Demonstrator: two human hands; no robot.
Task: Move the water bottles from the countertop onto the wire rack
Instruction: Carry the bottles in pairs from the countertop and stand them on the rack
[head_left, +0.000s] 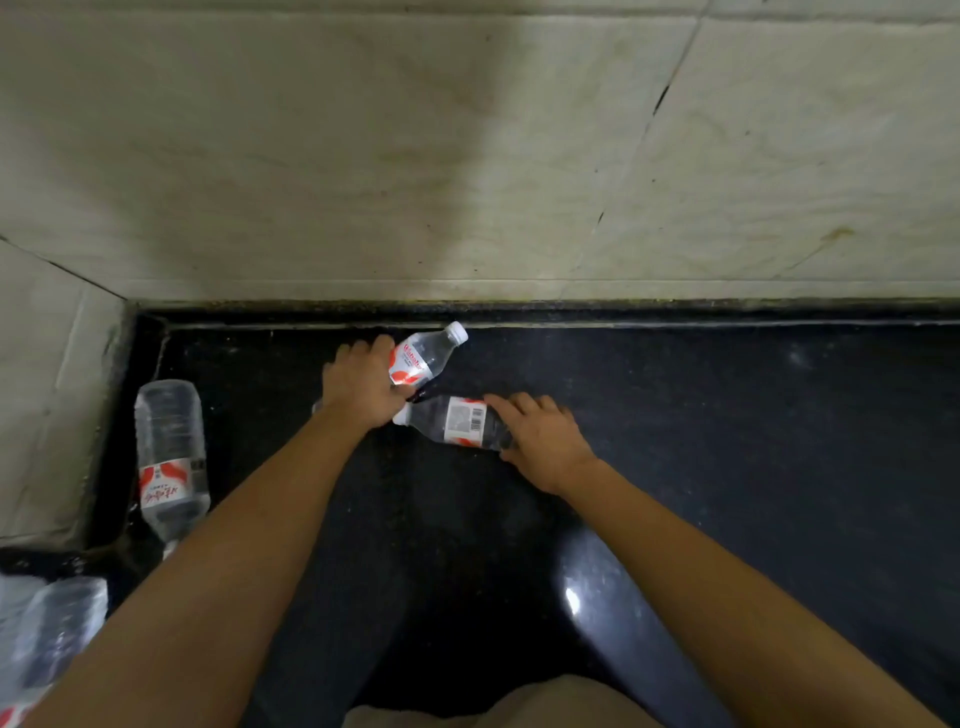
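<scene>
Currently left hand (363, 387) grips the capped bottle (423, 358), tilted, cap pointing far-right, close to the back wall (467, 156). Right hand (540, 436) curls round the base end of the barcode bottle (457, 421), which lies on the black countertop (727, 415), cap leftward. Third bottle (169, 457) lies at left. Blurry shapes (47, 623) near-left, probably more bottles.

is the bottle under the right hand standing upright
No, the bottle under the right hand lies on its side on the countertop.
</scene>
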